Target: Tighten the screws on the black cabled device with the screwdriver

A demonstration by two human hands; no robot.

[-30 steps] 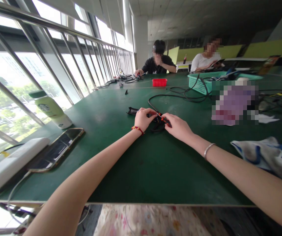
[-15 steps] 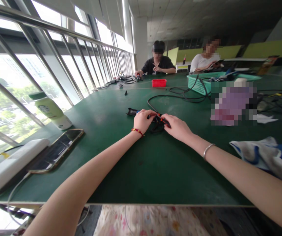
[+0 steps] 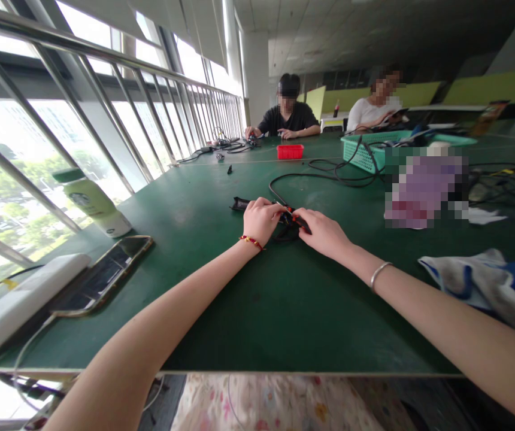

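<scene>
Just ahead of me, a long black device [image 3: 240, 204] lies on the green table [image 3: 257, 323], its left end poking out past my fingers. My left hand [image 3: 260, 220], with a red beaded bracelet, has its fingers pinched at the device's middle; what exactly lies between the fingertips is hidden. My right hand [image 3: 323, 230] is closed around a black and orange handled tool [image 3: 303, 224], whose tip is against or close to the left fingertips. The tool's exact kind is too small to make out. A black cable [image 3: 279, 178] curves away behind the hands.
On the left stand a bottle [image 3: 91, 203], a phone [image 3: 105, 275] and a white power strip [image 3: 28, 299]. A red box [image 3: 290, 152], a teal basket [image 3: 363, 152] and a blurred purple object [image 3: 426, 188] are farther off. Cloth [image 3: 486, 281] lies right. Two people sit beyond.
My hands stay almost in place, with the left fingers shifting slightly at the device. Across the table, the person in black has lowered a raised hand toward the tabletop.
</scene>
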